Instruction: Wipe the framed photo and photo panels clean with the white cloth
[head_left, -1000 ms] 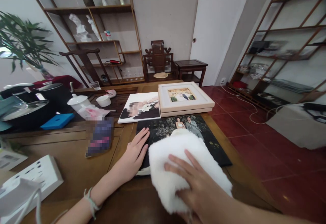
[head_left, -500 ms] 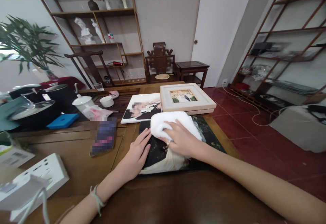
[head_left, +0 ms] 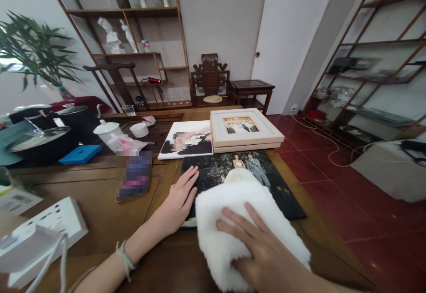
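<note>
A dark wedding photo panel (head_left: 216,168) lies flat on the wooden table, showing a couple against a flowered background. My left hand (head_left: 179,199) rests flat on its left edge, fingers stretched out. Under my right hand (head_left: 256,239) is a folded, fluffy white towel (head_left: 219,195); the fingers press on top and the thumb digs into a fold. The towel covers the panel's near middle part and hangs over its front edge toward me. Behind the panel lie a white-edged photo print (head_left: 189,140) and a pale box-like picture frame (head_left: 262,138).
On the left are a white power strip (head_left: 49,235), a blue block (head_left: 80,154), a lidded black pan (head_left: 43,144), a white teapot (head_left: 108,129) and a small white cup (head_left: 139,130). The table's right edge drops to a red tiled floor (head_left: 333,186).
My right hand has pulled the towel toward me, from the panel's far part to its near edge, uncovering the pictured couple. My left hand has stayed in place.
</note>
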Demonstrator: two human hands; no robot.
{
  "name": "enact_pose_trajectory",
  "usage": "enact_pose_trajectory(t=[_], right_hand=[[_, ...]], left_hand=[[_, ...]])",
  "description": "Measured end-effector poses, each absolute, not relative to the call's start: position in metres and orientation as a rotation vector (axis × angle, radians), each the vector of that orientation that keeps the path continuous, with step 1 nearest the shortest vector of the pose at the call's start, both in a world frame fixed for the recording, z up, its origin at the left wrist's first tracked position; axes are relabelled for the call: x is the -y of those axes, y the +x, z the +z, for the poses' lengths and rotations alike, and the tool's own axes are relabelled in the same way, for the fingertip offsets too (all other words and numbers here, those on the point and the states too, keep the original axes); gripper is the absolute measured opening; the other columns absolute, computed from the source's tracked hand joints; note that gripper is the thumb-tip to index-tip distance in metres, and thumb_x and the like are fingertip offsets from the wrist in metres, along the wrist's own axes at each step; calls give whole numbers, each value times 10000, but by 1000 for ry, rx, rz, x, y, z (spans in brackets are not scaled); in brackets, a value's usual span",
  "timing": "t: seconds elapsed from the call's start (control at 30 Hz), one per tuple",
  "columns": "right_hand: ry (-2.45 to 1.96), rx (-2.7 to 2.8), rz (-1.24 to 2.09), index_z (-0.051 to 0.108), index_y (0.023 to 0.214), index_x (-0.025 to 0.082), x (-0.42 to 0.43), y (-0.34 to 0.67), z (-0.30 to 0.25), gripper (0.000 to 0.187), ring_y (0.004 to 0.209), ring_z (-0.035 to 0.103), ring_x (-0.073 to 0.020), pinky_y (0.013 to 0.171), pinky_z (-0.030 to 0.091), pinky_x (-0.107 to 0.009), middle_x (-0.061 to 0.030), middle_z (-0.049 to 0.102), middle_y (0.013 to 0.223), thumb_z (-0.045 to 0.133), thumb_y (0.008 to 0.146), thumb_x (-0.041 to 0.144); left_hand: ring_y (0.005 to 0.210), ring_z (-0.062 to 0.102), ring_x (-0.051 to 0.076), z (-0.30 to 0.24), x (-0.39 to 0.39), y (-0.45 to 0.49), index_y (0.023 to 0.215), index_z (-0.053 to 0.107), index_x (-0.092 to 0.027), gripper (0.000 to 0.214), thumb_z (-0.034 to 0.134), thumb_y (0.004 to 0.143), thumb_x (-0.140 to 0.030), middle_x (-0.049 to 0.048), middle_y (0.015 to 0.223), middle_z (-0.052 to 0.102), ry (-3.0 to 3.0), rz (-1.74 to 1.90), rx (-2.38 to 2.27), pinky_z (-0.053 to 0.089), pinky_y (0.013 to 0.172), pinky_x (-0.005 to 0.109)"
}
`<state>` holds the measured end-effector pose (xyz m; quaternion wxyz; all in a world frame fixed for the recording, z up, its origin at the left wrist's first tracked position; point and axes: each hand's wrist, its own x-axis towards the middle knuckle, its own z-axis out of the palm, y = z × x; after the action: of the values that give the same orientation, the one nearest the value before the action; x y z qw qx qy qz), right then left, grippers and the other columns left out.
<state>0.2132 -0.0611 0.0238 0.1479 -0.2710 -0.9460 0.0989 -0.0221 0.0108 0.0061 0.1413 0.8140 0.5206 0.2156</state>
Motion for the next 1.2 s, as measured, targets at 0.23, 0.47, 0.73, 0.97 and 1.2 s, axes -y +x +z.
enact_pose_trajectory(t=[0.23,0.47,0.73,0.97,1.2], right_hand=[[-1087,2519,384,645,953,170,25,216,42,210,1301,328,-285,1065,184,-569,-152,553,1247,472,842,212],[-964,2607,386,634,1020,157,-7,192,46,249,1320,288,-289,1056,137,-592,-171,530,1273,460,881,268],[-592,2804,590,606,1092,193,35,209,57,302,1319,298,-216,1115,25,-467,-85,486,1346,540,814,290],[-1157,2501,460,625,949,165,14,234,56,281,1226,427,-280,1061,222,-472,-124,601,1178,383,927,306],[-1068,2361,611,601,825,196,-52,178,70,311,810,612,-222,740,433,-315,-50,675,887,366,931,371]], left_hand=[[1364,254,210,5,-11,-22,1354,388,-190,433,296,941,-282,80,1473,319,2327,655,-1499,232,1102,457],[1356,274,204,15,-5,-19,1414,281,-197,490,270,949,-352,56,1480,306,2202,840,-1503,218,1116,411],[1306,376,198,18,-5,-20,1332,432,-130,481,237,953,-351,82,1399,439,2219,837,-1458,283,1097,399],[1301,383,223,11,-8,-19,1249,525,-112,418,370,917,-312,111,1383,453,2419,705,-1472,327,1074,427],[1235,470,259,13,-9,-17,1218,553,-146,379,421,897,-297,109,1329,520,2456,771,-1454,398,1023,432]])
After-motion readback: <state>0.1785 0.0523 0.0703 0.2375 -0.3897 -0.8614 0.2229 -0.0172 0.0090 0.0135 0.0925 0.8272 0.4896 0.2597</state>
